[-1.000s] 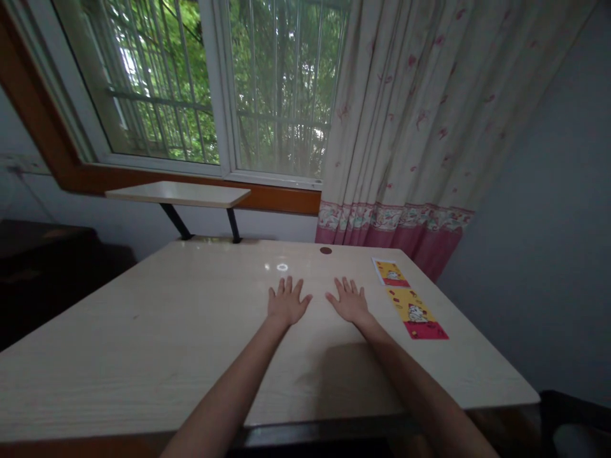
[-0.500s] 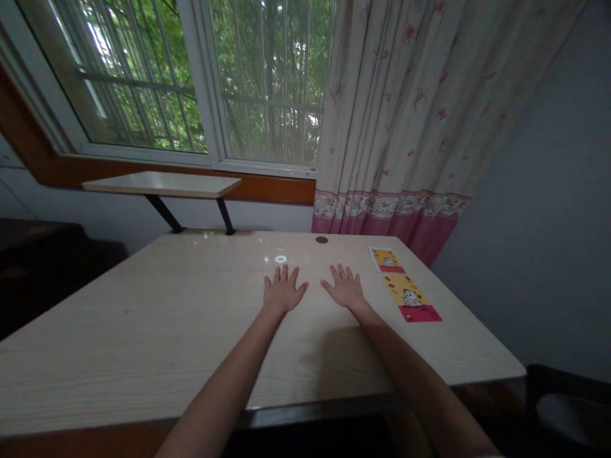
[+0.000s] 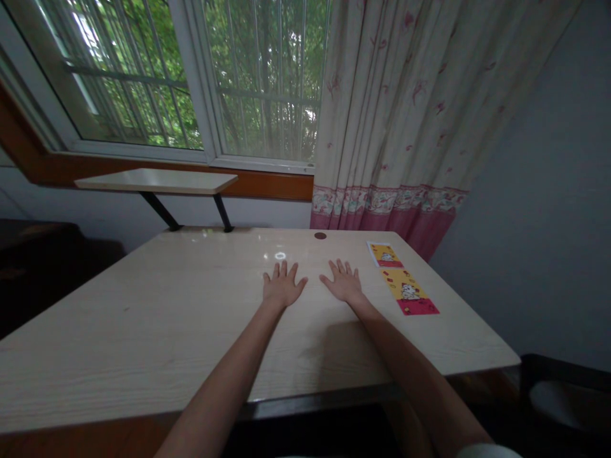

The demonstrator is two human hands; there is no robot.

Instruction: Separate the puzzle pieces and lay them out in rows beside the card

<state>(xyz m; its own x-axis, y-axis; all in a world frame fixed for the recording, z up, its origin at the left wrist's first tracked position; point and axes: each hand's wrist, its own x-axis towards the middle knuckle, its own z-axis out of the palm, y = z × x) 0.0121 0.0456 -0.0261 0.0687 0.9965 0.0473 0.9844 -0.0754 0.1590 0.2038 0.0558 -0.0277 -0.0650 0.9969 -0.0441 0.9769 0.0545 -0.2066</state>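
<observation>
Both my arms stretch forward over a pale wooden table (image 3: 143,318). My left hand (image 3: 281,286) lies flat on the tabletop, palm down, fingers spread, holding nothing. My right hand (image 3: 342,283) lies the same way a short gap to its right, also empty. To the right of my right hand lie two yellow and red cards with a cartoon animal: the nearer card (image 3: 409,291) and the farther card (image 3: 384,254). Neither hand touches them.
A small brown round spot (image 3: 320,235) marks the table near its far edge. A narrow shelf (image 3: 157,181) on black brackets juts out under the barred window (image 3: 191,83). A floral curtain (image 3: 405,108) hangs at the right. Dark furniture (image 3: 42,261) stands at the left.
My hands have stayed flat on the table. The camera has tipped a little, so everything sits slightly higher in the picture.
</observation>
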